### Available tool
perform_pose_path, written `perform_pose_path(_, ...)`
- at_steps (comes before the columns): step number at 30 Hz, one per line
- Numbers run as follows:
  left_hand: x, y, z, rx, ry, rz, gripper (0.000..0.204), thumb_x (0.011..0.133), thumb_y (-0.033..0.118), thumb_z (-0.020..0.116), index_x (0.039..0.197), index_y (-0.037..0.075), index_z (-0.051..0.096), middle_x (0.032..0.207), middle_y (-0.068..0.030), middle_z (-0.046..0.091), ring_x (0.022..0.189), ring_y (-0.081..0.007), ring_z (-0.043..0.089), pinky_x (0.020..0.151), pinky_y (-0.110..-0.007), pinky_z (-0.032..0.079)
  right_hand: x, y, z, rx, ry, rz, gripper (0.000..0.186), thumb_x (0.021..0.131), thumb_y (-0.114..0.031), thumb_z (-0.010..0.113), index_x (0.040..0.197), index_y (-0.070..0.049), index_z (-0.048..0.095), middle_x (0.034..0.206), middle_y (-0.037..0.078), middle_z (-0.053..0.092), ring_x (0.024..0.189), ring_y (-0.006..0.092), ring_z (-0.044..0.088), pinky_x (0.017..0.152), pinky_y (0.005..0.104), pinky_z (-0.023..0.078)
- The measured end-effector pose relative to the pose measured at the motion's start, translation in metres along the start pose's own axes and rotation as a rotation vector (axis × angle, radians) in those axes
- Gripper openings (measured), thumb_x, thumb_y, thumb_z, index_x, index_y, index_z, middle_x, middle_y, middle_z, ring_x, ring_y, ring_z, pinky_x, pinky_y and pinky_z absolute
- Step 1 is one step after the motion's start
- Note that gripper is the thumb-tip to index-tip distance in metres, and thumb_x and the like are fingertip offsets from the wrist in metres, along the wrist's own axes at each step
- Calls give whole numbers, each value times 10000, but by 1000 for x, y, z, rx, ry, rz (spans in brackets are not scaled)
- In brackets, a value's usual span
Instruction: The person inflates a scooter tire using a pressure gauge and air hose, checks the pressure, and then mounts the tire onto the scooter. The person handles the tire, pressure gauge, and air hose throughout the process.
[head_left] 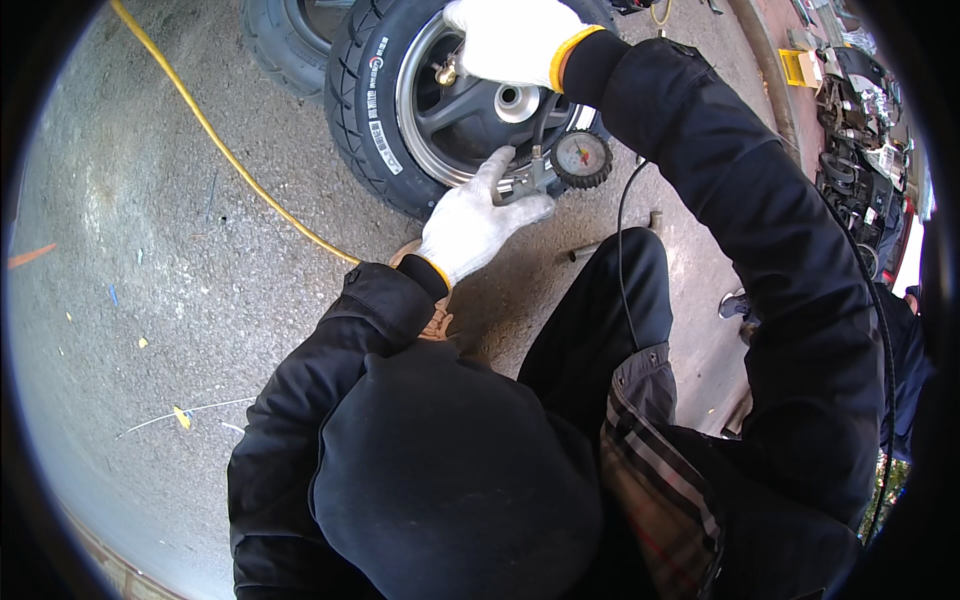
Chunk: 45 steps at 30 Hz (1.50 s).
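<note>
Single head-worn fisheye view, steeply downward and close over the wheel (pixel 470 100) and ground (pixel 150 250)

Both hands wear white knit gloves with yellow cuffs: the left hand (pixel 470 222) and, at twelve o'clock, the right hand (pixel 510 40). Sleeves are black. The tyre (pixel 370 110) is black with white lettering, its rim (pixel 450 120) grey and silver. The gauge (pixel 582 157) has a pale dial with red and green marks in a black casing. A yellow hose (pixel 215 140) crosses grey speckled ground (pixel 150 280) at ten o'clock. A plaid lining (pixel 655 480) shows grey, black and red at five o'clock
</note>
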<state>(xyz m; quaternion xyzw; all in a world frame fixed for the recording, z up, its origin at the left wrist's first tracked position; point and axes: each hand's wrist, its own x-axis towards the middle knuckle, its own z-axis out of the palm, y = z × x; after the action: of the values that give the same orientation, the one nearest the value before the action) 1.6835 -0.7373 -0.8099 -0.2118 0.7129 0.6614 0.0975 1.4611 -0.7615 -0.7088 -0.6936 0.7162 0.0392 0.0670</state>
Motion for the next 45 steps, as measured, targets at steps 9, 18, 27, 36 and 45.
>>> perform_pose_path(9,-1,-2,5,-50,28,-2,1032,962,629,806,1685,-19,457,1311,-273,784,1259,-370,761,1104,-400,557,-1,9,15,-151,68,-193,281,962,-298,703,965,-63,857,950,186,816,857,384,775,803,495,606)
perform_pose_path(18,4,-6,4,-134,-12,5,911,1005,645,725,1632,7,550,1336,-320,762,1306,-460,724,1126,-474,549,0,-1,3,-8,28,13,283,964,-286,693,993,-50,845,949,208,814,879,400,777,822,504,604)
perform_pose_path(27,4,-4,3,-74,3,11,992,971,726,736,1620,-2,552,1307,-344,759,1292,-458,730,1116,-474,555,-1,0,6,-30,35,-7,276,956,-285,698,994,-57,849,937,203,811,873,399,773,819,508,603)
perform_pose_path(36,-1,5,3,40,21,-26,1059,909,656,857,1664,3,503,1313,-281,782,1227,-362,776,1078,-410,567,-3,7,15,-107,69,-136,268,959,-286,705,962,-63,854,953,176,814,878,376,772,822,484,606)
perform_pose_path(45,-13,17,-15,80,-162,-7,1295,766,618,958,1736,7,354,1375,-330,736,1307,-420,730,1135,-440,546,6,1,-20,528,-435,84,309,796,-268,855,960,-8,827,872,212,777,791,364,768,737,474,590)
